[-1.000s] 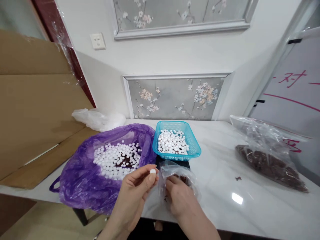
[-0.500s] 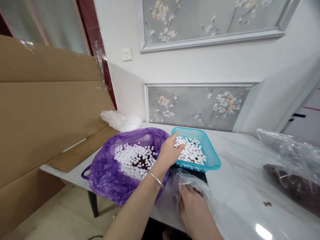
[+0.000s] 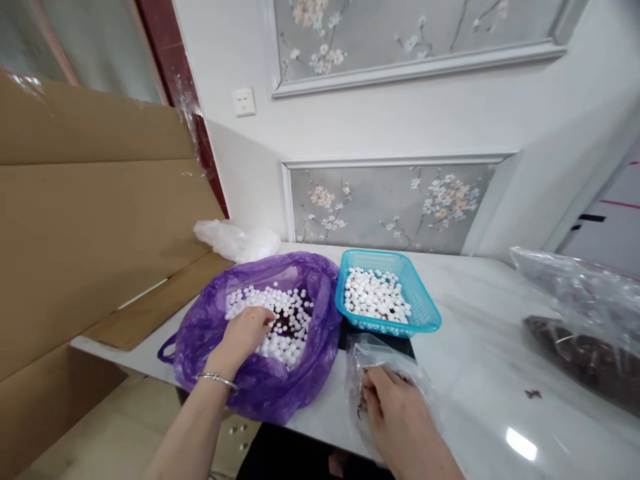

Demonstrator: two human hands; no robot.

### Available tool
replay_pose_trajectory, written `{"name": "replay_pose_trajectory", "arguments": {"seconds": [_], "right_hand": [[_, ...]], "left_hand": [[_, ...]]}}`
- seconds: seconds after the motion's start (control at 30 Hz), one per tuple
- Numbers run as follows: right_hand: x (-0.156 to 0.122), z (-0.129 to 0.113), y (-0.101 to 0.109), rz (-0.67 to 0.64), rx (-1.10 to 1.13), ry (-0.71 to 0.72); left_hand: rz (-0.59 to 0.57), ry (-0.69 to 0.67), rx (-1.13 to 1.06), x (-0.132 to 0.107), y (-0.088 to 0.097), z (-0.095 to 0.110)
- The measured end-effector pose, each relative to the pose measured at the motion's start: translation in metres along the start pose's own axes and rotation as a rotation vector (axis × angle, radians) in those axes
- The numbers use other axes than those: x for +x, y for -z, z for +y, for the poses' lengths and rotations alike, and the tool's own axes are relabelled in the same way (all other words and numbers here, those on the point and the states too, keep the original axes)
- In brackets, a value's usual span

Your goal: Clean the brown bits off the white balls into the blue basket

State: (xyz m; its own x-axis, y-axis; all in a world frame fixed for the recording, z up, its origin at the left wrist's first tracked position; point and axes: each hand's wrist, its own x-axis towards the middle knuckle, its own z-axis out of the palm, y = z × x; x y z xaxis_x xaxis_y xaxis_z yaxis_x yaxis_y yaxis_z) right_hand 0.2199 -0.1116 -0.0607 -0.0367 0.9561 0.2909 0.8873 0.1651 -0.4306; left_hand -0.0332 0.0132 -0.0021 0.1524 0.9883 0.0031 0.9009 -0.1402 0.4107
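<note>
My left hand (image 3: pixel 246 335), with a silver bangle at its wrist, reaches into the open purple plastic bag (image 3: pixel 195 353). Its fingers are pinched together over the small white balls (image 3: pixel 285 348) there; what they grip is hidden. Dark brown material shows among these balls. At the front of the table, my right hand (image 3: pixel 395 407) is inside a clear plastic bag (image 3: pixel 367 353) of small brown pieces. Its thumb and fingers are closed, and I cannot make out what lies between them. Behind that bag is a turquoise basket (image 3: pixel 423 310) with white balls and some brown bits in it.
A big cardboard box (image 3: pixel 100 220) stands at the left. A white plastic bag (image 3: pixel 240 241) lies against the wall. At the right is a clear bag of brown pieces (image 3: pixel 580 353), with one loose brown piece (image 3: pixel 533 394) on the white table (image 3: pixel 475 373).
My left hand has moved left from the turquoise basket into the purple bag, and its fingers have closed. My right hand stays in the clear bag.
</note>
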Motion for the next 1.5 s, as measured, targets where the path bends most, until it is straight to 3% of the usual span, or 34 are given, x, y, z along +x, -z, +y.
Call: {"name": "replay_pose_trajectory", "arguments": {"seconds": [0.17,0.3,0.43,0.53,0.63,0.8,0.93,1.23,1.5], "right_hand": [[-0.008,0.003,0.006,0.045,0.097,0.040],[-0.011,0.005,0.012,0.119,0.220,0.041],[-0.013,0.008,0.018,0.199,0.382,-0.003],[-0.018,0.009,0.025,0.233,0.523,-0.071],[-0.023,0.007,0.034,0.286,0.585,-0.115],[-0.027,0.001,0.040,0.493,0.588,-0.017],[-0.026,0.001,0.036,0.573,0.528,0.140],[-0.024,0.009,0.046,0.664,0.167,0.429],[-0.020,0.003,0.053,0.676,0.060,0.517]], "left_hand": [[0.091,-0.005,-0.158,-0.002,-0.005,0.007],[0.097,-0.095,-0.454,-0.024,-0.006,0.034],[-0.040,-0.168,-0.804,-0.057,-0.021,0.074],[-0.246,-0.098,-1.231,-0.074,-0.036,0.100],[-0.392,-0.025,-1.424,-0.082,-0.047,0.117],[-0.453,-0.008,-1.466,-0.087,-0.056,0.125],[-0.446,-0.039,-1.406,-0.089,-0.056,0.126],[-0.469,-0.039,-1.326,-0.092,-0.053,0.126],[-0.449,-0.013,-1.278,-0.093,-0.051,0.127]]}}
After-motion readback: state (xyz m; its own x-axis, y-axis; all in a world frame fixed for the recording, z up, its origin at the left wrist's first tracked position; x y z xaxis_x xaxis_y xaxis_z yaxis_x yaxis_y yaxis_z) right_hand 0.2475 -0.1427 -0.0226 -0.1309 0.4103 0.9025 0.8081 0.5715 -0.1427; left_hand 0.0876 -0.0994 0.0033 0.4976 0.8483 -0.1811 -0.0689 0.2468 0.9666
